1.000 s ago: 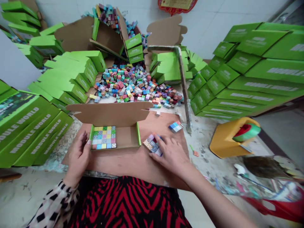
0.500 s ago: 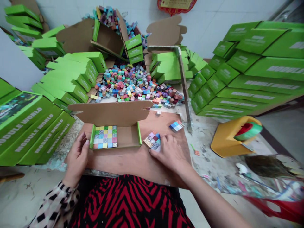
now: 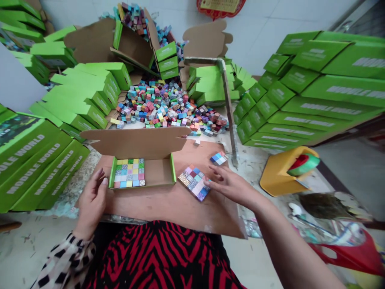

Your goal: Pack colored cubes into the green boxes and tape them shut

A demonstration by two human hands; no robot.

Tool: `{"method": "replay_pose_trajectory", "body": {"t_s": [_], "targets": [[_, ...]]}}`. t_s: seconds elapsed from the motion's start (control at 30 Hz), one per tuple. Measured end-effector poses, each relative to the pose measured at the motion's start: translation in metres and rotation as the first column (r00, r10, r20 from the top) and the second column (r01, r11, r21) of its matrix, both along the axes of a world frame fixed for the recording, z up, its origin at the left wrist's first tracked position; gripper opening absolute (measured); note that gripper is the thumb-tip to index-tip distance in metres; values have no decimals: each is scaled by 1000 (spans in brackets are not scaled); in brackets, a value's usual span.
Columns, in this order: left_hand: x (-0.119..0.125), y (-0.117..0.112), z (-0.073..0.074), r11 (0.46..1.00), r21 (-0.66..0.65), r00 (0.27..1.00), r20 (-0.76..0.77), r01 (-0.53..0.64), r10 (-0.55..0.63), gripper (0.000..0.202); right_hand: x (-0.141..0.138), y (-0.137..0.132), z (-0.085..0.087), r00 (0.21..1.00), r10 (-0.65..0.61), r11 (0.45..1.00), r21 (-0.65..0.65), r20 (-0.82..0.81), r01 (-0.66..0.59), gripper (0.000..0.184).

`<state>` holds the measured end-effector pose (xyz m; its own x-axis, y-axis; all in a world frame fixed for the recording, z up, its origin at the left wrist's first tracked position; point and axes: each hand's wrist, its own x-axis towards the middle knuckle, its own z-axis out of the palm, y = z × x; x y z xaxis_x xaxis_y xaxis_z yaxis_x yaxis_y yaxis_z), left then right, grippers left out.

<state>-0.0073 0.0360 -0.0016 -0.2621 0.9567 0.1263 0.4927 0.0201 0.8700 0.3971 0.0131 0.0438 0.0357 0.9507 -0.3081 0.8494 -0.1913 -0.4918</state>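
Observation:
An open green cardboard box (image 3: 164, 185) stands on the brown board, its brown lid raised at the back. Patterned cubes (image 3: 128, 172) packed in rows fill its left part; bare cardboard shows on the right. My left hand (image 3: 94, 196) rests beside the box's left end, fingers loosely apart and holding nothing. To the right of the box lies a flat block of patterned cubes (image 3: 194, 181). Over its right edge hovers my right hand (image 3: 228, 182), fingers spread, with nothing in it. A smaller group of blue and white cubes (image 3: 219, 158) sits just beyond that hand.
A large heap of loose cubes (image 3: 162, 106) spreads behind the box. Green boxes are stacked at left (image 3: 45, 160) and right (image 3: 319, 108). A metal frame (image 3: 229, 108) rises behind the board (image 3: 168, 208). A yellow tape dispenser (image 3: 272, 172) stands at right.
My right hand has lifted off the flat block of cubes and moved right, its fingers opening. The block's right side now shows. My left hand stays beside the box; the view has shifted slightly.

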Motion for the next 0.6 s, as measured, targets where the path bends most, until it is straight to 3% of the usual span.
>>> {"method": "replay_pose_trajectory", "body": {"t_s": [0.2, 0.4, 0.5, 0.6], "targets": [[-1, -1, -3, 1000, -19, 1000, 4, 8, -8, 52, -6, 3, 0, 998, -17, 1000, 4, 54, 16, 70], [5, -1, -7, 1000, -28, 999, 53, 10, -9, 53, -63, 2, -5, 924, 45, 999, 8, 380, -52, 87], [9, -2, -7, 999, -21, 996, 82, 31, -29, 58, -77, 5, -11, 903, 53, 998, -11, 426, -54, 74], [13, -3, -6, 998, -32, 998, 35, 50, -49, 57, -72, 8, -15, 897, 78, 997, -43, 436, -66, 61]]}}
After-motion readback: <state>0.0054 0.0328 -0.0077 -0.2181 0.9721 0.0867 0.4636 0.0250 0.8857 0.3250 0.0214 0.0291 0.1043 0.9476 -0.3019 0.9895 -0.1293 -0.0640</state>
